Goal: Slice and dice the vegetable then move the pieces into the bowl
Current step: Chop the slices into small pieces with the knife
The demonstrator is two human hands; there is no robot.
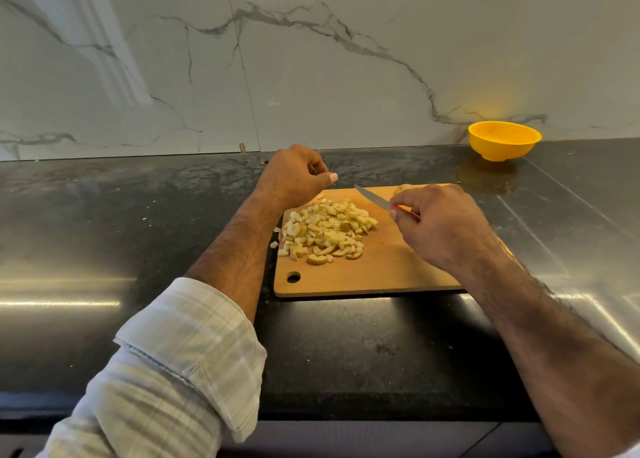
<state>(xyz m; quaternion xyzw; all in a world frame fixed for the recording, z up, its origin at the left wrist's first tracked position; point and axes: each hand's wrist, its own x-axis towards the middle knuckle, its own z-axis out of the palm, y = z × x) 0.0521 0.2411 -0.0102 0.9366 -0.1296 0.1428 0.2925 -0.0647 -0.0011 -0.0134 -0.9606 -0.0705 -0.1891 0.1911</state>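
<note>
A heap of pale yellow diced vegetable pieces (325,230) lies on the left part of a wooden cutting board (388,267). My right hand (440,225) grips the red handle of a small knife (375,199), its blade pointing up and left above the board, right of the heap. My left hand (298,177) hovers above the board's far left corner with its fingers loosely curled, and I cannot tell whether it holds anything. The yellow bowl (504,140) stands by the wall at the far right, and I see nothing inside it.
The board lies on a dark glossy counter (138,232) backed by a white marbled wall (242,59). A few stray pieces (275,239) lie off the board's left edge. The counter's front edge runs below the board.
</note>
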